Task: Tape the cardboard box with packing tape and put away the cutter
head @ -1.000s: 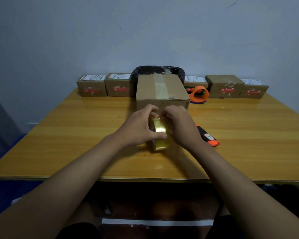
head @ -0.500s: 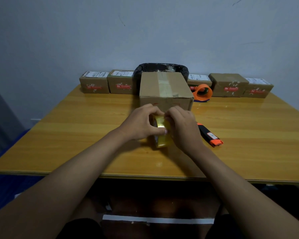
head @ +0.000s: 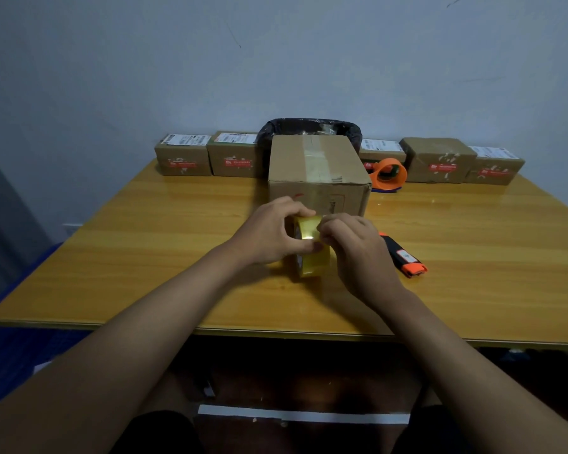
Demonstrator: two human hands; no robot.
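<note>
- The tape roll (head: pixel 310 257) stands on edge on the tabletop (head: pixel 145 257), just near of the cardboard box (head: pixel 318 173).
- The left hand (head: pixel 269 235) grasps the roll's left side.
- The right hand (head: pixel 354 247) pinches at the roll's top edge.
- The cutter (head: pixel 405 257) lies just right of the right hand.
- An orange tape dispenser (head: pixel 389 175) sits right of the box.
</note>
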